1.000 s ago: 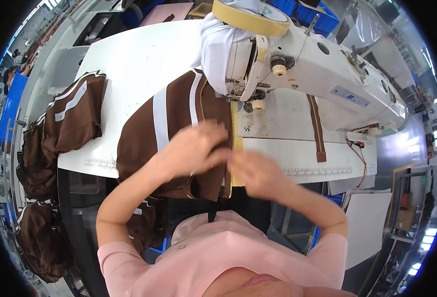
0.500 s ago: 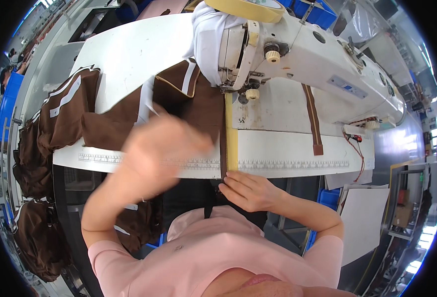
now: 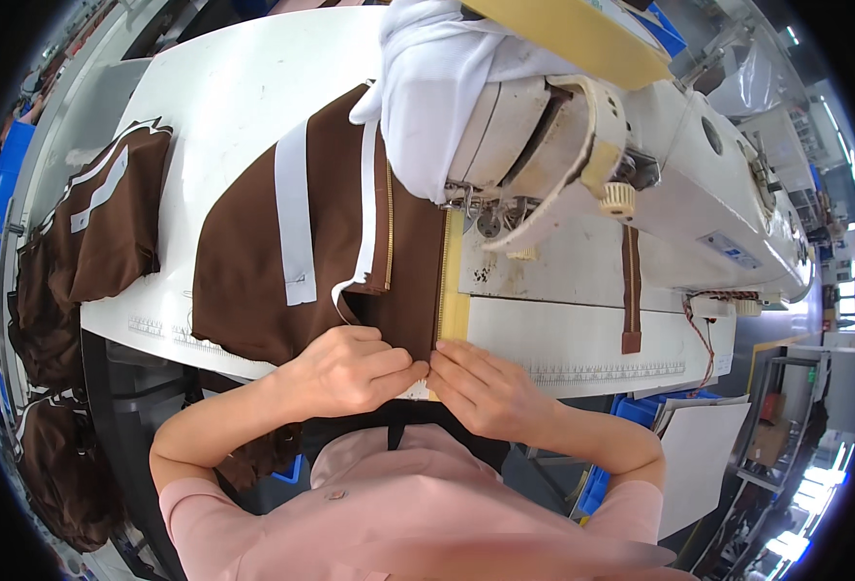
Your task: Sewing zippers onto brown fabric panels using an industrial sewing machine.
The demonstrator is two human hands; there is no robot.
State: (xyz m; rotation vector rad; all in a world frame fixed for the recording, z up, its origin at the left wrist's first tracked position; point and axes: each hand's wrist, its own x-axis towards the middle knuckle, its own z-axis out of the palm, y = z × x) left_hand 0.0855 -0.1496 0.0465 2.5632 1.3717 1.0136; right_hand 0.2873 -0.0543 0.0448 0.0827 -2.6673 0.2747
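A brown fabric piece (image 3: 239,242) with white strips lies on the white table, partly under the head of the sewing machine (image 3: 674,136). Along its right edge a brown zipper (image 3: 442,276) runs toward me from the needle area, beside a yellow strip (image 3: 457,300). My left hand (image 3: 355,370) is closed, pinching the fabric at its near end by the zipper. Touching it from the right, my right hand (image 3: 490,389) has its fingers pressed together on the zipper's near end. What lies under those fingertips is hidden.
Folded brown pieces (image 3: 122,218) sit at the table's left, with more brown fabric (image 3: 69,474) hanging lower. A loose zipper strip (image 3: 631,290) lies right of the needle. White cloth (image 3: 427,97) wraps the machine head; a yellow tape roll (image 3: 582,44) rests above. A ruler scale (image 3: 607,371) marks the front edge.
My left hand has come down and right to the zipper's near end, beside my right hand. The brown fabric now lies flatter and spread out, its white strips turned. The view has shifted closer.
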